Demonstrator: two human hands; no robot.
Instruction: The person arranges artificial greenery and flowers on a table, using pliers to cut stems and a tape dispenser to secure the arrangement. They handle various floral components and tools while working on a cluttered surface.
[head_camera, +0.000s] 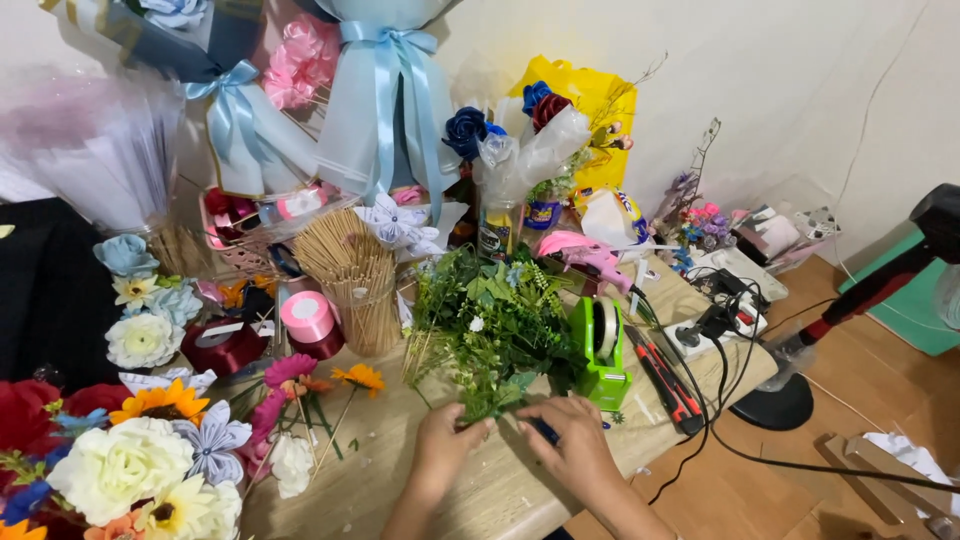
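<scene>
Green artificial foliage sprig (487, 330) sits just beyond my hands; my left hand (447, 440) pinches its near stem, my right hand (567, 440) closes on a dark blue tool (545, 432).

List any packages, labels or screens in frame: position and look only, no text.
Labelled bottle: back of table, behind the greenery; dark body, pale printed label.
Small tub: right of that bottle; blue and yellow label.
Soft packet: further right, before the yellow bag; white with blue and yellow print.
No screens visible.
</scene>
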